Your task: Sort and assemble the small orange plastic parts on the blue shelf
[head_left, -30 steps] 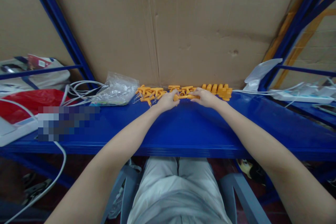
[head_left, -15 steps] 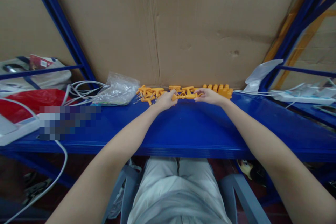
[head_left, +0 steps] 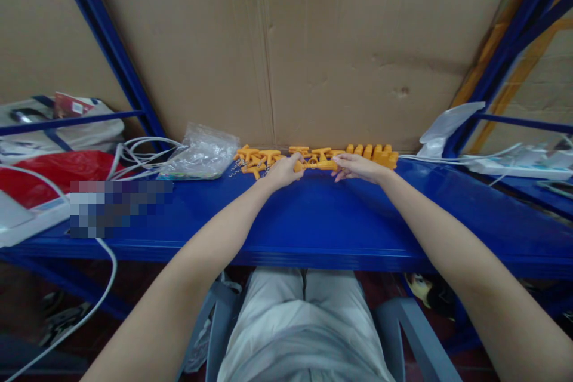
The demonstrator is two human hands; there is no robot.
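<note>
My left hand (head_left: 283, 171) is closed around the handle end of an orange T-handled corkscrew (head_left: 299, 166) near the back of the blue table. My right hand (head_left: 356, 167) pinches the far end of an orange plastic sleeve (head_left: 324, 165), which lies in line with that handle between my hands. The fingers hide part of both pieces, and I cannot tell how they join. Left of my left hand lies a pile of orange T-handles (head_left: 253, 156) with metal spirals. Several orange pieces (head_left: 380, 154) stand in a row behind my right hand.
A clear plastic bag (head_left: 203, 152) and white cables (head_left: 138, 152) lie to the left, near a red bag (head_left: 67, 173). A cardboard sheet (head_left: 335, 48) closes off the back. Blue uprights (head_left: 505, 42) frame the sides, with a white power strip (head_left: 501, 167) at the right.
My right hand's fingers have shifted slightly on the orange sleeve, with the lower fingers now more spread. My left hand keeps its hold almost unmoved.
</note>
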